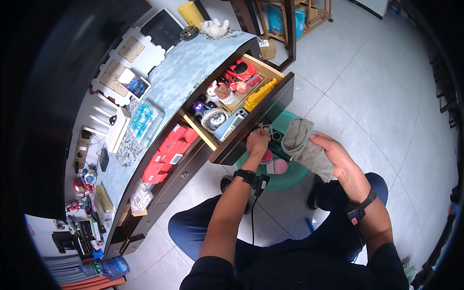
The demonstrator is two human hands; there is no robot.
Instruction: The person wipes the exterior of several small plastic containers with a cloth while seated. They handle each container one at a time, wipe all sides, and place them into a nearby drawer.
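Observation:
The drawer (252, 121) of a dark wood cabinet is pulled out. My left hand (258, 140) has its fingers at the ornate metal pull (267, 127) on the drawer front; whether they grip it is hard to tell. In my right hand (330, 148) is a grey cloth mitt (302, 145), its edge pinched by thumb and fingers. Inside the drawer lie a red toy car (242, 70), a yellow toy piece (260, 95), small figures (217, 91), a round woven item (214, 119) and a pale blue object with white keys (232, 127).
A green plastic basin (297, 175) with pink round items (280, 166) stands under the drawer, between my feet. Red boxes (168, 152) fill the open shelf. A cloth (174, 69) covers the cabinet top, holding a router (117, 130) and a clear box (145, 119). A cable hangs from my left wrist.

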